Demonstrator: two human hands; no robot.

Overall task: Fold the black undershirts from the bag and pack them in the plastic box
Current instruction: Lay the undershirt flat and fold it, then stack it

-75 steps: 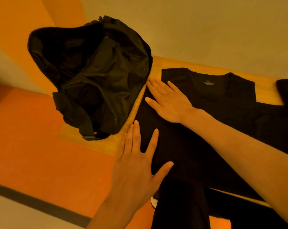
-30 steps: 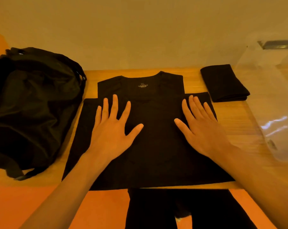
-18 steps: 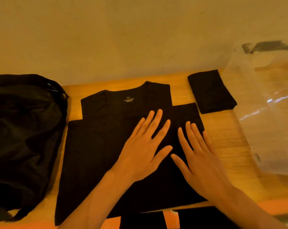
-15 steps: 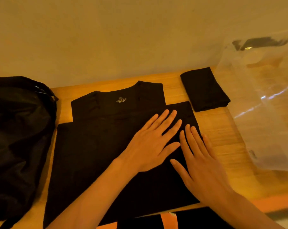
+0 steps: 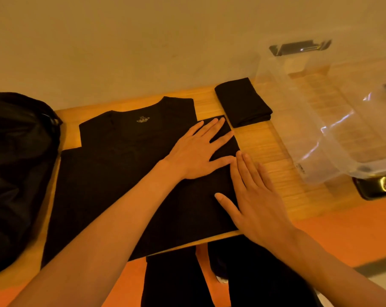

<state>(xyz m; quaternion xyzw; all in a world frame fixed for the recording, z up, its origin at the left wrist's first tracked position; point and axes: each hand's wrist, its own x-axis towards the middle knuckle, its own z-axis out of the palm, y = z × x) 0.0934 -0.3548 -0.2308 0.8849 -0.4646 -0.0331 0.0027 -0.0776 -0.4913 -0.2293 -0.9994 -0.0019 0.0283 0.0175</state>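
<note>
Now the black undershirt (image 5: 112,173) lies spread flat on the wooden table (image 5: 271,151), with its neckline toward the wall and its hem at the near edge. Both hands press on its right side. The left hand (image 5: 196,151) lies palm down, its straight fingers slightly apart and reaching the shirt's upper right corner. The right hand (image 5: 254,200) lies flat just beside it on the shirt's right edge, 4 fingers together and the thumb held out. 1 folded undershirt (image 5: 243,103) sits just beyond that corner, next to the clear plastic box (image 5: 333,120) on the right. The black bag (image 5: 17,173) sits just beside the shirt's left edge.
</note>
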